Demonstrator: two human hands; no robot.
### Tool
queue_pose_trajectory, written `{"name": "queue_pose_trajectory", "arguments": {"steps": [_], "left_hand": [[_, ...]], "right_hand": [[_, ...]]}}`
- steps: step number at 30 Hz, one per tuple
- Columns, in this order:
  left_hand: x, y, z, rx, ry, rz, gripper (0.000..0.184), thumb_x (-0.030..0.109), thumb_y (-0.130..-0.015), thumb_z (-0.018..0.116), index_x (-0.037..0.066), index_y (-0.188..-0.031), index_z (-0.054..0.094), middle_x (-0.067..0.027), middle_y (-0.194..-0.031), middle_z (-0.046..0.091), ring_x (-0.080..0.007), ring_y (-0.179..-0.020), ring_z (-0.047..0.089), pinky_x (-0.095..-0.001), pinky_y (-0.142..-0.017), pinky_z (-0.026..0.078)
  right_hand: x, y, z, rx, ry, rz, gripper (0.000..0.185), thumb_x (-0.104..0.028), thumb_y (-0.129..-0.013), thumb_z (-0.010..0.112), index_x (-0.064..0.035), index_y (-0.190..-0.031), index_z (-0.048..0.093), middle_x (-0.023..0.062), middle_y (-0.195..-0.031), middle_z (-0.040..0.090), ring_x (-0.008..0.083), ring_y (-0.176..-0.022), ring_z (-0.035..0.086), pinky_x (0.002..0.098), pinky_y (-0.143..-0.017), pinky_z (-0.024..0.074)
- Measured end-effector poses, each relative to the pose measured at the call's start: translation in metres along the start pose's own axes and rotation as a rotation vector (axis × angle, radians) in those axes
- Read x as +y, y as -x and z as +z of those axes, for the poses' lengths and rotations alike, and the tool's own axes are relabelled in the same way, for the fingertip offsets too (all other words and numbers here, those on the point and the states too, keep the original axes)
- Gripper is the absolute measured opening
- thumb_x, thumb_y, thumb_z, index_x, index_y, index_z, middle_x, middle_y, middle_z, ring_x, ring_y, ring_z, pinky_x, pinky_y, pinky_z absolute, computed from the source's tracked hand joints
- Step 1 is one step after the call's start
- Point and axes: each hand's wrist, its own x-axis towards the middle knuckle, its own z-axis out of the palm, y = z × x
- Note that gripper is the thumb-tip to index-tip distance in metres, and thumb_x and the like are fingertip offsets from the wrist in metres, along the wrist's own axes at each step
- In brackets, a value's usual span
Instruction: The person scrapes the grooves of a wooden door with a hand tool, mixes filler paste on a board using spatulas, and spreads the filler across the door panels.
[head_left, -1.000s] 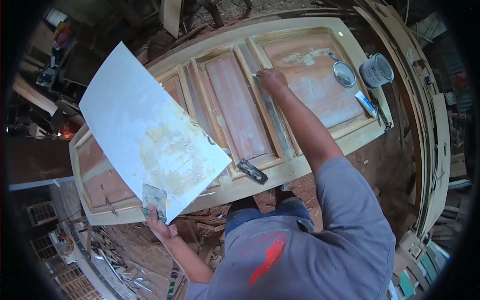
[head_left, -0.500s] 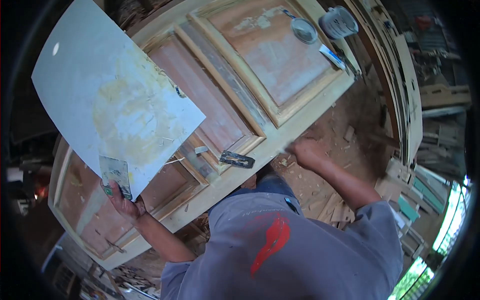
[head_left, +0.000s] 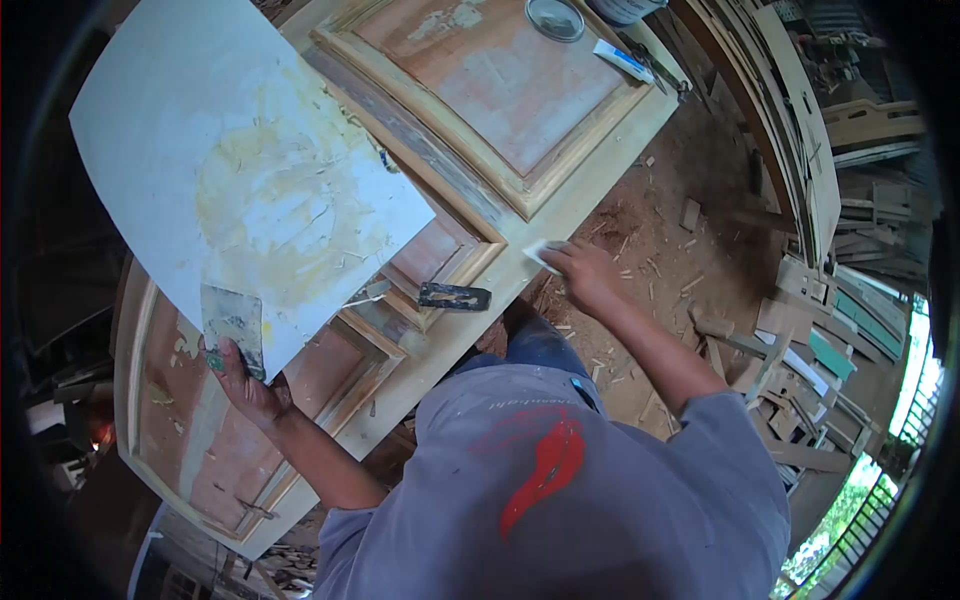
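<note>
My left hand [head_left: 250, 390] is closed on a flat putty-stained scraper plate [head_left: 233, 325] and the near corner of a large white board [head_left: 290, 190], which is smeared with yellowish filler. Between the fingers of my right hand [head_left: 590, 275] is a small whitish piece [head_left: 543, 256], held just off the front edge of the panelled wooden door [head_left: 590, 165]. On the door's near rail, between my hands, lies a black tool with a slot [head_left: 455, 297]. The board covers part of the door's middle.
On the door's far right are a round lid [head_left: 555, 19], a blue and white tube [head_left: 622, 60] and a can [head_left: 625, 8], partly cut off. Long boards [head_left: 790, 130] stand at the right. Wood scraps [head_left: 800, 400] litter the ground.
My right hand has left the door's middle panels and come down to its near edge, with the whitish piece now plainly visible. The view has shifted; my left hand keeps the board and scraper plate.
</note>
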Motion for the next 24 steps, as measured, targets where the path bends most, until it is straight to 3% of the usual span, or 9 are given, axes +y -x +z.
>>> {"name": "queue_pose_trajectory", "arguments": {"steps": [4,7,10,13,17,21,24], "left_hand": [[-0.001,-0.006,0.017,-0.066,-0.001,0.024,0.042,0.019,-0.108,0.058,0.002,-0.145,0.048,-0.015,-0.135,0.064,-0.0272,-0.123,0.066,-0.044,-0.104,0.056],[0.0,0.0,0.021,-0.076,-0.019,0.046,0.048,0.02,-0.108,0.058,0.0,-0.149,0.047,-0.0163,-0.139,0.064,-0.0293,-0.124,0.067,-0.0469,-0.105,0.056],[-0.005,0.003,0.031,-0.071,-0.028,0.062,0.048,0.02,-0.108,0.057,0.0,-0.15,0.047,-0.0164,-0.139,0.064,-0.0292,-0.123,0.067,-0.0464,-0.105,0.056],[-0.004,0.009,0.039,-0.056,-0.003,0.061,0.049,0.021,-0.108,0.058,-0.001,-0.149,0.047,-0.0165,-0.138,0.065,-0.0292,-0.123,0.067,-0.0461,-0.105,0.056],[0.001,0.02,0.046,-0.048,0.03,0.074,0.049,0.021,-0.108,0.059,-0.002,-0.149,0.047,-0.0171,-0.138,0.065,-0.0296,-0.123,0.067,-0.0461,-0.104,0.057],[0.008,0.032,0.067,-0.083,0.037,0.126,0.047,0.019,-0.106,0.061,0.002,-0.147,0.048,-0.0156,-0.139,0.062,-0.031,-0.126,0.065,-0.0466,-0.107,0.055],[0.008,0.044,0.071,-0.04,0.043,0.144,0.049,0.02,-0.105,0.061,0.002,-0.148,0.047,-0.016,-0.14,0.062,-0.031,-0.127,0.064,-0.0465,-0.108,0.054]], "right_hand": [[-0.023,0.009,0.052,-0.119,0.028,-0.047,0.039,-0.005,-0.087,0.058,-0.0088,-0.123,0.073,0.0174,-0.126,0.072,0.0352,-0.111,0.07,0.0468,-0.092,0.0572],[-0.04,0.016,0.001,-0.65,0.198,0.035,0.032,-0.008,-0.088,0.058,-0.0054,-0.117,0.072,0.0174,-0.114,0.072,0.0345,-0.092,0.07,0.0482,-0.079,0.0573],[-0.042,0.01,0.026,-0.042,0.009,-0.213,0.026,-0.011,-0.089,0.059,-0.0032,-0.111,0.072,0.0169,-0.11,0.072,0.0342,-0.09,0.07,0.0478,-0.078,0.0569],[-0.051,-0.003,0.049,0.174,0.035,-0.374,0.021,-0.012,-0.089,0.06,-0.0018,-0.102,0.073,0.0151,-0.103,0.073,0.0338,-0.089,0.07,0.0477,-0.076,0.0569],[-0.041,0.013,0.018,-0.483,0.185,-0.137,0.02,-0.013,-0.089,0.061,-0.0037,-0.101,0.075,0.015,-0.107,0.073,0.0334,-0.095,0.07,0.0478,-0.08,0.0563],[-0.009,0.01,0.028,0.101,0.061,-0.314,0.018,-0.016,-0.088,0.063,-0.0041,-0.086,0.076,0.0156,-0.092,0.074,0.0357,-0.088,0.075,0.0505,-0.073,0.0591],[0.017,0.011,0.004,-0.473,0.242,-0.116,0.016,-0.013,-0.089,0.061,-0.0044,-0.094,0.074,0.0155,-0.098,0.073,0.037,-0.09,0.074,0.0498,-0.075,0.0586]]}}
